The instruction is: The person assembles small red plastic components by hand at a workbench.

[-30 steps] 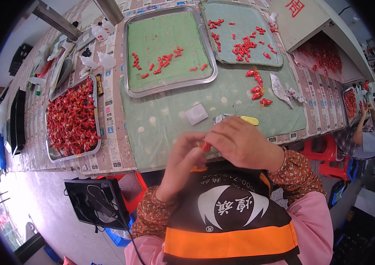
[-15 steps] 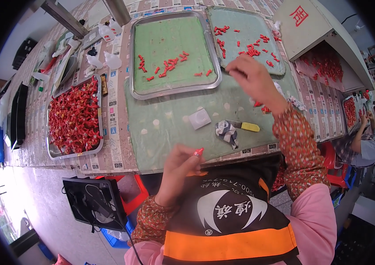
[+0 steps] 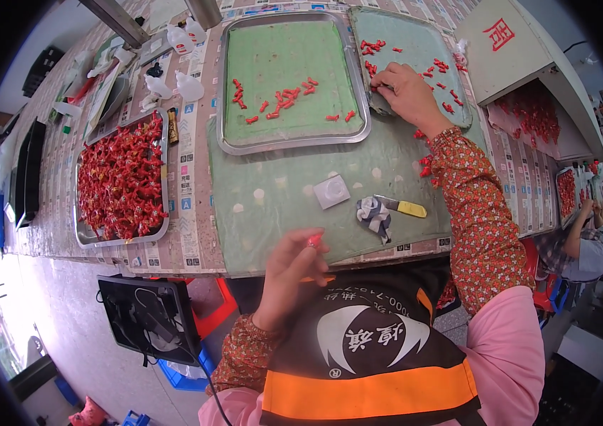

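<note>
My left hand (image 3: 292,268) is closed in a pinch near the table's front edge, and a small red moulded figure (image 3: 313,241) shows at its fingertips. Reaching far forward, my right hand (image 3: 406,92) bends its fingers together over the left edge of a blue-green lined tray (image 3: 401,28); what lies between those fingertips, if anything, is hidden. Small red pieces (image 3: 441,65) lie scattered on that tray around the hand. To its left, a metal tray (image 3: 280,57) lined in green holds a loose group of similar red pieces (image 3: 287,97).
On the green mat (image 3: 259,234) lie a white square pad (image 3: 331,192), a striped cloth (image 3: 374,214) and a yellow-handled knife (image 3: 409,209). A tray heaped with red pieces (image 3: 120,181) is at left. White bottles (image 3: 189,86) stand behind it. A box (image 3: 507,50) stands at right.
My right hand has moved down onto the blue-green tray's left edge, its fingers drawn together. The left hand keeps the red figure, turned slightly. The whole view has shifted a little.
</note>
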The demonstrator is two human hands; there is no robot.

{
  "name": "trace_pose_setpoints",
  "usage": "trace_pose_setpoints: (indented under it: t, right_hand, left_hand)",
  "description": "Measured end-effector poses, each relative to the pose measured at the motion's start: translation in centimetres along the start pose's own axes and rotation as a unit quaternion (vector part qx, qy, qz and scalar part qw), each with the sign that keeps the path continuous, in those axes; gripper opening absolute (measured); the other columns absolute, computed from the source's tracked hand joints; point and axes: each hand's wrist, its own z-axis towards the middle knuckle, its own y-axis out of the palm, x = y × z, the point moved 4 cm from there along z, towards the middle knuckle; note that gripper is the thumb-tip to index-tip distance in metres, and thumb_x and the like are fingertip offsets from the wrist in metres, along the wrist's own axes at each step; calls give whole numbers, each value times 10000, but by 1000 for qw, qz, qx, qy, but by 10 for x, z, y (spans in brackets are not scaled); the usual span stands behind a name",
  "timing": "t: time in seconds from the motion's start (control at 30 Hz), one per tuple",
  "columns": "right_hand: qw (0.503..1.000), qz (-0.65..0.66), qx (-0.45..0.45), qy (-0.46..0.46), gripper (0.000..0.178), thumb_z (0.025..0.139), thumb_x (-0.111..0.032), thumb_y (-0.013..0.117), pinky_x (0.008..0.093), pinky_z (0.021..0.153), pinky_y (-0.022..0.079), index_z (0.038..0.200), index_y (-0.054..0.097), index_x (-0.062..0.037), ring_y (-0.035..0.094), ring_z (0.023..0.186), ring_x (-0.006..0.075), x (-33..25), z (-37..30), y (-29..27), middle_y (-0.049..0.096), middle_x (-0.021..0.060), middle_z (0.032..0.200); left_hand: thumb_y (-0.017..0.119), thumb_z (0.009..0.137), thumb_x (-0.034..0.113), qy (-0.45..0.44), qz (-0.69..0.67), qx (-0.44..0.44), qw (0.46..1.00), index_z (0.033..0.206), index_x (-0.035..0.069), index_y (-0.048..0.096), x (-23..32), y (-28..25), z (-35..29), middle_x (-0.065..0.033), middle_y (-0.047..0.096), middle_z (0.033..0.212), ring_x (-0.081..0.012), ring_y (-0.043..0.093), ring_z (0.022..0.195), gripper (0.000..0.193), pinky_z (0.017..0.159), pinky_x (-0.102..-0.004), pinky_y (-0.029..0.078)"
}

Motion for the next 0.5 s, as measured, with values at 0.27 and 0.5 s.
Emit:
trace_pose_setpoints:
  t: [0.27,0.5]
  right_hand:
    - [999,-35,11,-22,126,829,-83,610,414,778,481,926,550,-28,572,881,310,-1,-4,0,587,112,896]
    - [940,317,-44,120,105,833,5,597,262,660,474,909,529,-23,567,714,114,-53,-35,-34,580,27,802]
  left_hand:
    - [501,1016,151,4,0,-12,1000,1279,26,512,-2,0,1,-84,590,1050,-120,618,825,291,614,-256,567]
    - [498,1023,181,7,-24,-1,1000,1268,28,503,-2,-1,0,-80,588,1039,-128,620,836,289,621,-257,570]
